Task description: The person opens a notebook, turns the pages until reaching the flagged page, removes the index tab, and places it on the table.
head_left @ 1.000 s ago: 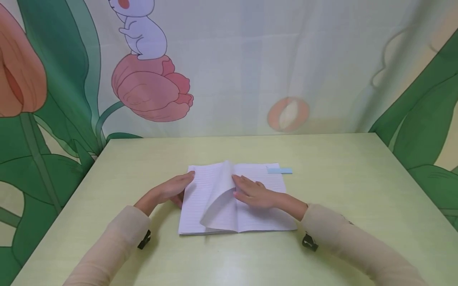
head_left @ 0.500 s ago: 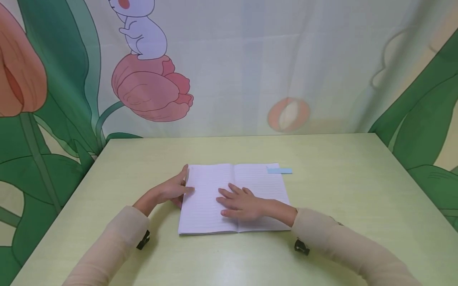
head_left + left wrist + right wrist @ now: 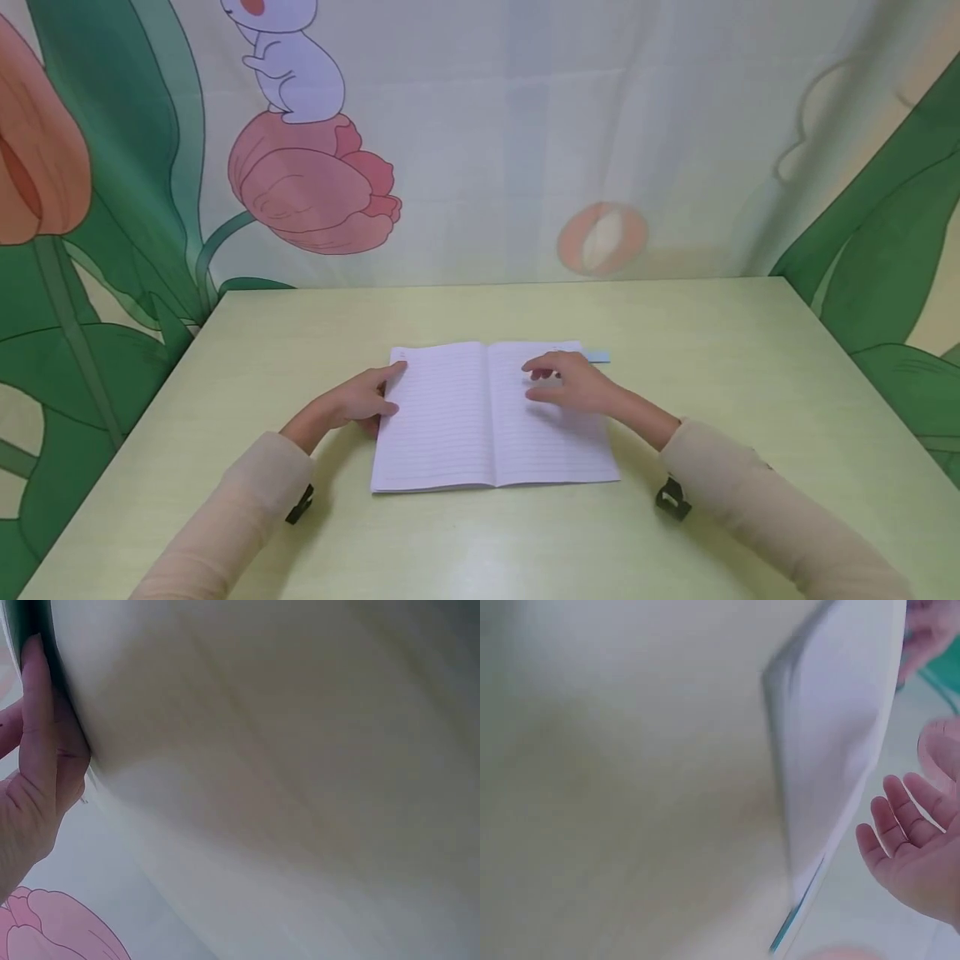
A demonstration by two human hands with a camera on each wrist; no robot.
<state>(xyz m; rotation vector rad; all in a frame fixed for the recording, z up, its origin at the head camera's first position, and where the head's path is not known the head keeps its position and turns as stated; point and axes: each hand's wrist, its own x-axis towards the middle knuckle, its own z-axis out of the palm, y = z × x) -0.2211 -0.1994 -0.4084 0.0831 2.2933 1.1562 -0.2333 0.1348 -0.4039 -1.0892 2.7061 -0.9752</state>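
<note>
A lined notebook (image 3: 442, 433) lies open and flat on the table, with its pages spread to both sides of the centre fold. My left hand (image 3: 356, 398) grips the left edge, thumb and a finger on the page and other fingers tucked beneath. In the left wrist view, that hand's fingers (image 3: 37, 727) are at the edge. Over the right page my right hand (image 3: 573, 383) hovers, fingers loosely bent and holding nothing; in the right wrist view the right hand (image 3: 922, 847) is spread beside the pages. Past the right page's upper edge pokes a light blue strip (image 3: 598, 357), partly hidden by the hand.
The pale yellow-green table (image 3: 480, 542) extends around the notebook on all sides. Behind it hangs a curtain (image 3: 480, 150) printed with tulips, leaves and a white rabbit. Each sleeve has a black strap piece (image 3: 672, 498) below the wrist.
A lifted page has been turned over and smoothed flat onto the left side by my right hand. That hand has since moved right and up off the page; the left fingers shifted along the left edge.
</note>
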